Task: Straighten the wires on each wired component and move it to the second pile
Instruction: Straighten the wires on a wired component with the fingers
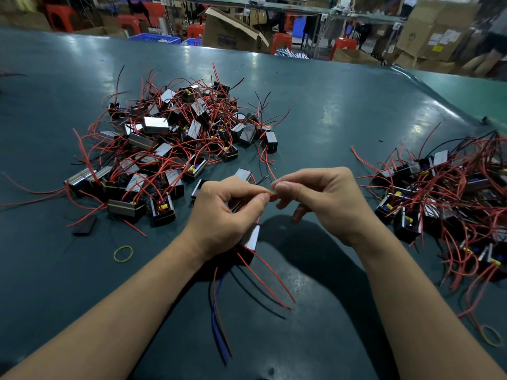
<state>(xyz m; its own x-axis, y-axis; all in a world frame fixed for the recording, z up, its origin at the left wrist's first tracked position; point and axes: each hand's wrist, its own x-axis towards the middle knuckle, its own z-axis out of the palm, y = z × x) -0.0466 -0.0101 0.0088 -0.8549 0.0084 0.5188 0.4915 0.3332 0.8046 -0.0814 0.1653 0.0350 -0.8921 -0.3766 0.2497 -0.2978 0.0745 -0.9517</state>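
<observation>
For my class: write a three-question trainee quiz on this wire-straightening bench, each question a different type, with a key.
1. True or false: both the left hand and the right hand pinch the same red wire.
2. Multiple choice: the yellow rubber band on the green table lies A) on the right pile, B) below the left pile, C) around a wrist.
3. Fill in: the held component trails red, black and ____ wires.

Key: 1 true; 2 B; 3 blue.
</observation>
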